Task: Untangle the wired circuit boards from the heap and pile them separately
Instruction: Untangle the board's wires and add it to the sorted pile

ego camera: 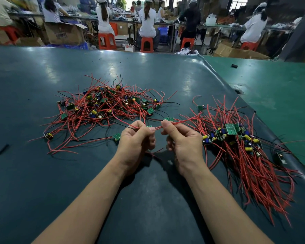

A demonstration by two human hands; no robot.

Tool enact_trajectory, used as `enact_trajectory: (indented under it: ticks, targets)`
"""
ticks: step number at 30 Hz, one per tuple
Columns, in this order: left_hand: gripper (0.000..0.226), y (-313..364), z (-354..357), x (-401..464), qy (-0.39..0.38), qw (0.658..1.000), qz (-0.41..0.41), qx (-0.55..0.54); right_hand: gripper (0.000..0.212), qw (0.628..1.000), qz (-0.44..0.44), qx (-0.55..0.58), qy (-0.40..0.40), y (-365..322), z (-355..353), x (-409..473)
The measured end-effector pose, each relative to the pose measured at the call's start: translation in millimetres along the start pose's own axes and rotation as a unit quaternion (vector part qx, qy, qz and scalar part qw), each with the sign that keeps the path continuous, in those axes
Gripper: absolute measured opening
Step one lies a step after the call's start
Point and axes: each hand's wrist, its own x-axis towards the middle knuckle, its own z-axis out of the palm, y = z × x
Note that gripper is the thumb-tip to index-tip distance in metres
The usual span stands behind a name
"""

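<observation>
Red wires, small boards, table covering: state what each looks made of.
Red wires, pinched between the left hand and right hand: flexible plastic-looking insulation, matte, bending in loose curves.
Small boards: rigid green circuit laminate with pale markings, carrying what look like blue and yellow components.
Table covering: dark teal sheet, probably rubber or vinyl, semi-glossy, reflecting the ceiling lights.

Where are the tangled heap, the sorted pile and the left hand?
heap [106, 106], head view, its middle.
sorted pile [236, 136], head view, its boards.
left hand [136, 140], head view, its back.
</observation>
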Motion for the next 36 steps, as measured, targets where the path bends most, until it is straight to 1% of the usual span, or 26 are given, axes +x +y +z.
enact_trajectory:
  ticks: [4, 8, 12, 14, 16, 18, 20, 21, 22, 23, 24, 25, 26, 28, 30, 32, 33, 36]
  targets:
    - [0.027, 3.8, -0.1, -0.3, -0.01, 0.999, 0.021, -0.041, 0.026, 0.998, -0.015, 0.045, 0.052, -3.3, -6.8, 8.5]
    - [0.024, 6.3, 0.5, -3.2, -0.007, 0.999, 0.032, -0.043, 0.033, 0.99, -0.045, 0.069, 0.117, -8.2, -14.3, 16.2]
    - [0.024, 7.4, -1.8, -4.3, 0.005, 0.997, 0.048, -0.059, 0.026, 0.98, -0.046, 0.09, 0.17, -5.2, -16.7, 18.0]
    - [0.027, 9.1, -5.2, -4.3, 0.019, 0.996, 0.062, -0.065, 0.024, 0.979, -0.019, 0.079, 0.186, 1.4, -12.7, 14.6]
    - [0.027, 10.2, -6.3, -7.0, 0.043, 0.994, 0.083, -0.056, 0.028, 0.979, -0.004, 0.061, 0.193, 7.7, -9.5, 12.5]
    - [0.026, 10.3, -5.5, -8.1, 0.066, 0.991, 0.103, -0.044, 0.03, 0.978, -0.011, 0.058, 0.201, 9.2, -9.8, 13.6]
    - [0.032, 11.3, -8.7, -9.1, 0.098, 0.987, 0.122, -0.04, 0.028, 0.972, -0.015, 0.077, 0.222, 8.9, -14.1, 16.5]
    - [0.036, 12.5, -12.2, -8.5, 0.114, 0.983, 0.141, -0.024, 0.028, 0.969, -0.016, 0.096, 0.229, 9.1, -16.8, 18.4]
    - [0.037, 13.5, -16.2, -8.8, 0.128, 0.978, 0.164, 0.015, 0.028, 0.969, -0.016, 0.098, 0.228, 10.0, -19.2, 19.4]
    - [0.036, 14.0, -18.9, -9.8, 0.135, 0.97, 0.187, 0.077, 0.028, 0.974, -0.016, 0.075, 0.216, 11.7, -20.3, 19.4]
    - [0.033, 13.2, -19.2, -12.0, 0.131, 0.96, 0.205, 0.141, 0.029, 0.981, -0.019, 0.024, 0.189, 14.1, -20.0, 18.6]
    - [0.029, 10.7, -17.6, -14.4, 0.121, 0.949, 0.217, 0.196, 0.028, 0.986, -0.03, -0.053, 0.154, 16.9, -18.5, 17.0]
    - [0.027, 6.2, -15.4, -16.6, 0.107, 0.939, 0.223, 0.238, 0.027, 0.982, -0.049, -0.142, 0.114, 19.3, -16.4, 14.2]
    - [0.029, -3.4, -12.5, -18.3, 0.085, 0.917, 0.239, 0.306, 0.026, 0.953, -0.098, -0.282, 0.042, 22.8, -11.0, 8.4]
    - [0.034, -6.3, -12.8, -17.1, 0.083, 0.894, 0.253, 0.36, 0.027, 0.929, -0.132, -0.346, -0.003, 23.2, -6.3, 2.9]
    - [0.037, -4.4, -16.8, -14.6, 0.104, 0.878, 0.254, 0.392, 0.03, 0.926, -0.141, -0.349, -0.019, 20.5, -4.1, -0.6]
    - [0.039, -2.8, -18.3, -14.4, 0.113, 0.873, 0.251, 0.403, 0.033, 0.936, -0.137, -0.324, -0.024, 18.6, -2.8, -2.8]
    - [0.033, -0.1, -16.2, -16.1, 0.086, 0.876, 0.224, 0.418, 0.034, 0.978, -0.082, -0.187, -0.043, 10.6, -1.4, -9.0]
